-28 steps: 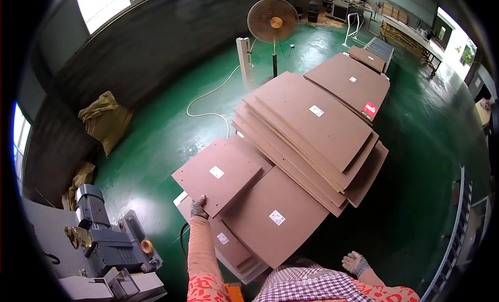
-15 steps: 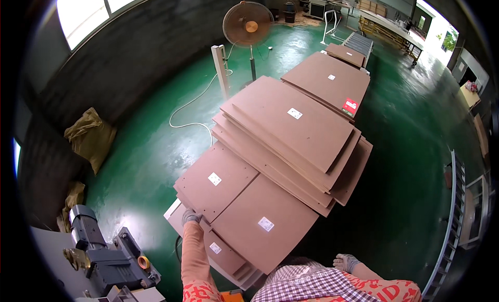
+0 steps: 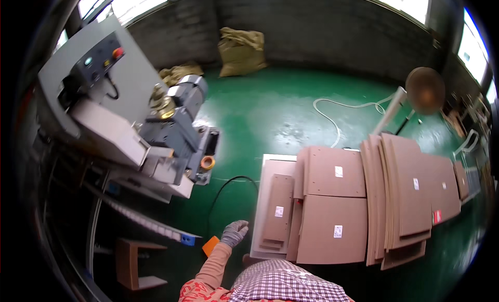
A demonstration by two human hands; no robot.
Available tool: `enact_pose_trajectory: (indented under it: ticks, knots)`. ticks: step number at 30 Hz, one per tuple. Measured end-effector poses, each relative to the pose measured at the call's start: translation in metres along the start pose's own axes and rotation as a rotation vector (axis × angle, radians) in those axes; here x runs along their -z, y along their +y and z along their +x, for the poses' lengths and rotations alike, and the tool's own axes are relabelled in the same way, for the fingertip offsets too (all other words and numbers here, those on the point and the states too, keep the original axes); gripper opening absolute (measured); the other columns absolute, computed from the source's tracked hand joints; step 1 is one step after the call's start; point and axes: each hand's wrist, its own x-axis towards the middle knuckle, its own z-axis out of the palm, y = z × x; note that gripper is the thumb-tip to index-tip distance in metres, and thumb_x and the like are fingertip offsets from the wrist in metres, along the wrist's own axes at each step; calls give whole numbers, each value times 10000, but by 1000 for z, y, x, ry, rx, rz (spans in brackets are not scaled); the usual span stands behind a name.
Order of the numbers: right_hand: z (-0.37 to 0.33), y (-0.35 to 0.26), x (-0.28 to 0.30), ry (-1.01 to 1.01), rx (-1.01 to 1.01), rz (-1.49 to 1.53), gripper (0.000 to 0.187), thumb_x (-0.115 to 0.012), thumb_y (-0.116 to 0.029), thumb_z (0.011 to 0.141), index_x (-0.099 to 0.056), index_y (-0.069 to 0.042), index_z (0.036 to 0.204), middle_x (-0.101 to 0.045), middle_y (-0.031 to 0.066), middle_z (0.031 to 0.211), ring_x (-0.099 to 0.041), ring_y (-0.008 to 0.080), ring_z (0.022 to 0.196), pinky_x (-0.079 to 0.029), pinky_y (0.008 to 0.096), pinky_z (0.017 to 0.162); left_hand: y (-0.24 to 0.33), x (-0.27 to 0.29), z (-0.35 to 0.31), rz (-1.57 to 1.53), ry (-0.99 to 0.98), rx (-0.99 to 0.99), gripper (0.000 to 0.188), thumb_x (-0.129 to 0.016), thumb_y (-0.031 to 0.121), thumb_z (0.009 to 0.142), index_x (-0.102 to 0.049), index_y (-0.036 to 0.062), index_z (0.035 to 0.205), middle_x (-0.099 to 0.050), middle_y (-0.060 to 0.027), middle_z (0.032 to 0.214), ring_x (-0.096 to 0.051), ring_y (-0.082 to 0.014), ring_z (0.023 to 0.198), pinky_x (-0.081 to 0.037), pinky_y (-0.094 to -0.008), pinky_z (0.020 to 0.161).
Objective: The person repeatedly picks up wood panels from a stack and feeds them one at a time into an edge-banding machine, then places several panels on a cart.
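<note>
Far left there's the grey machine with its control panel, standing on the green floor. My left hand, in a grey glove, hangs loosely open over the floor with nothing in it, just beside the near left edge of the brown board stack. A black cable curls just above it. Right hand's out of view. Fan stands at the far right.
</note>
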Motion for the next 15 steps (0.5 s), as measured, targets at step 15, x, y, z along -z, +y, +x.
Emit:
enact_pose_trajectory:
  ticks: [15]
  knots:
    - [-146, -197, -349, -453, 675, -1086, 258, -622, -243, 881, -709, -6, 932, -704, 95, 871, -665, 174, 794, -526, 298, 719, -56, 269, -145, 182, 1294, -180, 422, -631, 40, 826, -554, 41, 1242, -593, -169, 1199, -567, -321, 1113, -435, -388, 1004]
